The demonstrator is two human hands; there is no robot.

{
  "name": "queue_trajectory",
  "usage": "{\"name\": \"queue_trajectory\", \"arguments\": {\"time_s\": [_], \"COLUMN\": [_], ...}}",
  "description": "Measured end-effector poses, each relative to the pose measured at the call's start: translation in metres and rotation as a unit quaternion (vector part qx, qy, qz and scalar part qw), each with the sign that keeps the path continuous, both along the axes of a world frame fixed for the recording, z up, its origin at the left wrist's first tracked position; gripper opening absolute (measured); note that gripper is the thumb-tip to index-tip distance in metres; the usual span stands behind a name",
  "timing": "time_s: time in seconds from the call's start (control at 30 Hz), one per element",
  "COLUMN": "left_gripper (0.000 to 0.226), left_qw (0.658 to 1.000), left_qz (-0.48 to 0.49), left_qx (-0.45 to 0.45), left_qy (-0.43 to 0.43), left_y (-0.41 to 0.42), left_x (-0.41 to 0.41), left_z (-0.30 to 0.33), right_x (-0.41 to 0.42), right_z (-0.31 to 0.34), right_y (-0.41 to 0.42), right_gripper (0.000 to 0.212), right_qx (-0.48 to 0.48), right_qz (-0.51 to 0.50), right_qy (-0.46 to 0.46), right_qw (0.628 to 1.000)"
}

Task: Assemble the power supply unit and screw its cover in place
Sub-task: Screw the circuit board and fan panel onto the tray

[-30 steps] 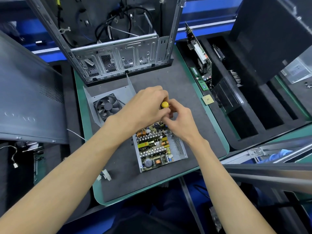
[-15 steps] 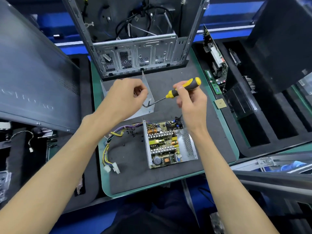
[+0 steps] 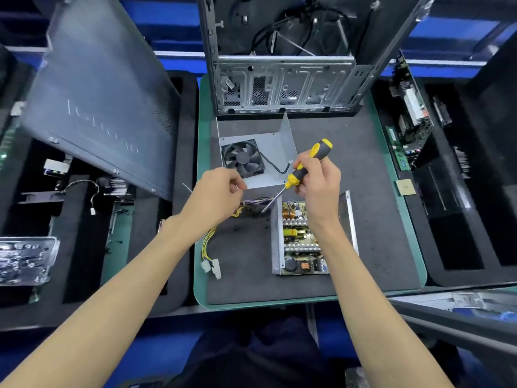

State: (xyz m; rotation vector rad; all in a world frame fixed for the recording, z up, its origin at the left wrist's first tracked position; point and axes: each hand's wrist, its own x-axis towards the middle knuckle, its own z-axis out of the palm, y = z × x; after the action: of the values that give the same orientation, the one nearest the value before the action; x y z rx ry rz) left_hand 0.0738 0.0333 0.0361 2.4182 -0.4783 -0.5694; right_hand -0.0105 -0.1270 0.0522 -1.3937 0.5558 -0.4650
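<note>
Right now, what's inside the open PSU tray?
The PSU tray holds a circuit board with a copper coil, heatsinks and capacitors. The right hand and its forearm cover the board's far right part; nothing under the board shows.

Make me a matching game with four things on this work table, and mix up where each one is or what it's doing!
Things:
1. screwdriver
2. fan
3. circuit board
4. white connectors

Places or states:
A. lies inside the open metal box
B. at the end of the yellow wires
C. fixed on the grey cover
D. held in the right hand

Right pairs: 1-D, 2-C, 3-A, 4-B. The right hand grips the handle; the left hand pinches something too small to tell.
</note>
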Motion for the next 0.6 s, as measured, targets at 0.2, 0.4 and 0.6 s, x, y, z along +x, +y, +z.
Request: {"name": "queue_trajectory", "arguments": {"time_s": [0.2, 0.4, 0.6], "left_gripper": [0.011, 0.018, 0.006], "left_qw": [0.987, 0.965, 0.959], "left_qz": [-0.044, -0.153, -0.201], "left_qx": [0.059, 0.092, 0.033], "left_qy": [0.140, 0.193, 0.198], "left_y": [-0.003, -0.010, -0.014], "left_x": [0.006, 0.009, 0.002], "left_z": [-0.004, -0.012, -0.025], "right_x": [0.003, 0.006, 0.008], "right_z": [-0.001, -0.005, -0.009], "right_y": [-0.002, -0.008, -0.010], "right_gripper": [0.018, 0.020, 0.023], "right_qx": [0.046, 0.066, 0.071], "right_qz": [-0.026, -0.034, -0.038], "right_qy": [-0.005, -0.019, -0.019], "right_qw": [0.999, 0.997, 0.997]}}
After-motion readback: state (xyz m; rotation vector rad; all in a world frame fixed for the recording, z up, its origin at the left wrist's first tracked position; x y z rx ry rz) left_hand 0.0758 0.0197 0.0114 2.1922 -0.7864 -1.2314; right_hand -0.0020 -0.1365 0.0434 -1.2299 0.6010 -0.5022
